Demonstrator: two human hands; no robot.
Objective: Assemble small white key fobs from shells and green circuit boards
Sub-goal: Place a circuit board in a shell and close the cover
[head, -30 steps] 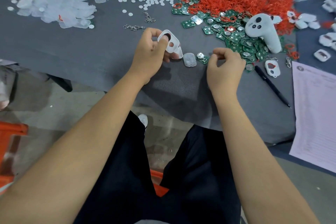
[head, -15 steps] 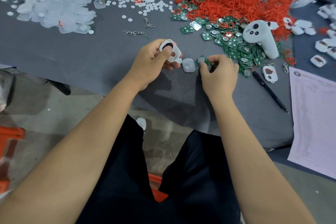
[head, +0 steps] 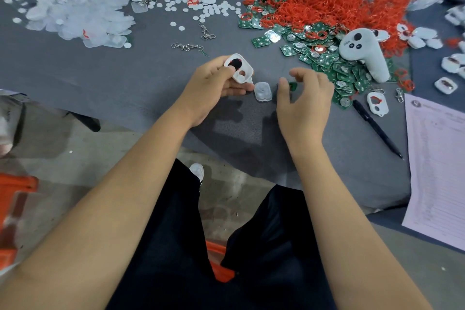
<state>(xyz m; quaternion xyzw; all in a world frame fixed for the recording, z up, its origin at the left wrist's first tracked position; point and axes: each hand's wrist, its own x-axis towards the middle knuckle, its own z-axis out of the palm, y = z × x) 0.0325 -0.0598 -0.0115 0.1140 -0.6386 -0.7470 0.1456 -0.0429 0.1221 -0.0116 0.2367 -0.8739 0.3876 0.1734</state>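
Observation:
My left hand [head: 214, 83] grips a white key fob shell [head: 240, 69] with a dark oval window and a round hole, tilted up just above the grey table [head: 125, 78]. A translucent cover [head: 263, 92] lies on the table between my hands. To its right, my right hand [head: 305, 100] hovers low with curled fingers. It holds a small green circuit board [head: 292, 86] between thumb and fingers; most of the board is hidden by them.
A heap of green circuit boards [head: 327, 63] and red rings [head: 314, 7] lies at the back right, with a white controller [head: 362, 55] on it. A black pen [head: 375, 126], a paper sheet [head: 437, 158], clear covers [head: 75, 15] and metal clasps [head: 188, 46] surround the work spot.
My right hand came down onto the loose green board beside the cover and has drawn it slightly right, fingers now spread wider. My left hand keeps the shell, turned a little.

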